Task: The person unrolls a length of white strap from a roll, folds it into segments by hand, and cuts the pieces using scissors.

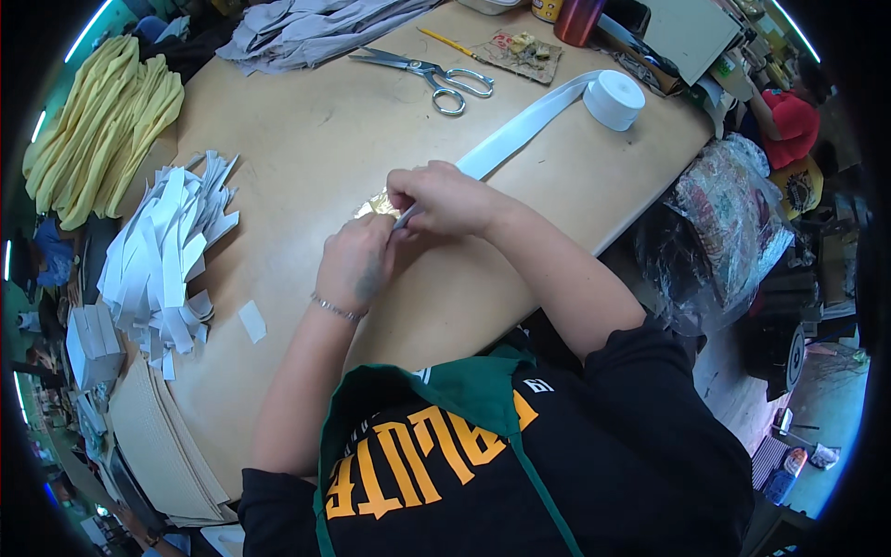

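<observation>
A white band [520, 135] lay on the table [297, 139], trailing from its roll [613, 104]; the left hand [360, 255] and right hand [450, 197] pinched a narrow pale edge [406, 217], probably the band's; it looked light, pliable, and best gripped across its width.

On the tabletop [288, 158], the scissors [422, 69] lie beyond my hands [450, 200], the band roll [613, 100] ahead right, the strip pile [162, 251] left.
</observation>
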Demonstrator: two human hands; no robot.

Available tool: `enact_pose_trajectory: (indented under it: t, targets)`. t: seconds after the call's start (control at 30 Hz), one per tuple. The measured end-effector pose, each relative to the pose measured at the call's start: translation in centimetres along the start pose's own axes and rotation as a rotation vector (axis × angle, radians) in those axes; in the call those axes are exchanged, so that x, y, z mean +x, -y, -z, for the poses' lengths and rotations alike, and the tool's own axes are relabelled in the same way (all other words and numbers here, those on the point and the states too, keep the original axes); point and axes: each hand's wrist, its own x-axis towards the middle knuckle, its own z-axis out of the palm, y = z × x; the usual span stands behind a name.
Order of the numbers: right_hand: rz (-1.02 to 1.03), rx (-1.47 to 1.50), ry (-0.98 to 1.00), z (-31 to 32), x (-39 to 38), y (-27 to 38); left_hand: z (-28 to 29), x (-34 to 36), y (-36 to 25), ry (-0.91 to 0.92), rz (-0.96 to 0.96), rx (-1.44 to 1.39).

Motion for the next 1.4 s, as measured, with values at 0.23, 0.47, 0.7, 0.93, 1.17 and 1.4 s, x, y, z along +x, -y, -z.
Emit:
enact_pose_trajectory:
  t: [0.23,0.47,0.7,0.93,1.17,1.4]
  targets:
    - [0.058,-0.390,-0.394,3.5,-3.1,-1.2,3.2,-9.0,3.9,-0.153,0.017,0.017]
    - [-0.712,-0.812,-0.599,8.6,-4.3,-7.7,5.3,-17.4,8.9,-0.231,0.296,0.068]
    - [-0.641,-0.756,-0.395,10.4,-5.2,-10.3,4.7,-18.7,9.9,-0.331,0.312,0.056]
    - [-0.406,-0.876,-0.419,9.4,-4.6,-7.7,4.3,-17.5,10.0,-0.335,0.275,0.158]
    - [0.563,-0.455,-0.091,-10.5,2.5,10.3,4.3,-17.7,9.9,-0.379,0.243,0.187]
    - [0.510,-0.385,-0.154,-12.2,2.8,6.9,3.3,-18.6,10.9,-0.500,0.201,0.252]
